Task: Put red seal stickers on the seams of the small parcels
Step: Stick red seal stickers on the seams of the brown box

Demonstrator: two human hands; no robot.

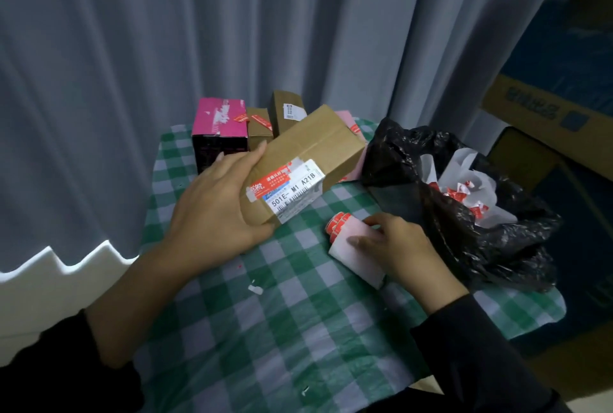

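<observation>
Two hands are at work in the head view. Your left hand [215, 210] grips the near end of the brown parcel [308, 154], holding it tilted over the checked cloth [282, 329], close to the stickered boxes [258, 127] behind. Your right hand [401, 246] pinches the sticker strip [355, 253], which lies on the cloth beside the black bag [464, 240]. You appear to be fetching a seal. Next, peel one red sticker [335, 224] free, then press it squarely across the parcel's taped seam [318, 144].
</observation>
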